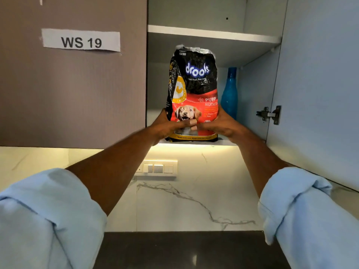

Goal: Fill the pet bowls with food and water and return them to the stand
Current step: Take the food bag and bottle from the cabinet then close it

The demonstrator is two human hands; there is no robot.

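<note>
Head view, looking up into an open wall cupboard: your left hand (167, 126) and right hand (219, 124) clasp the lower part of the pet food bag (194, 90) from either side; fingers (191, 122) of both hands are curled closed round its front, the tips nearly meeting over the printed dog; palms press the flanks. The bag stands upright, long axis vertical, its base on or just above the front edge of the lower shelf (223, 142); which of the two cannot be told, since your hands cover part of the base. Its torn top is open and sits just under the upper shelf (213, 33). A blue bottle (230, 94) stands behind and to the right of the bag, close to your right hand, inside the open cupboard door (310, 74). Both hands are equally near; the bag lies straight ahead between them, so the way out is toward you and downward to the dark table (194, 249); judged risk: tilting the open top spills food. No bowls or stand are in view; filling is judged not yet begun.
</note>
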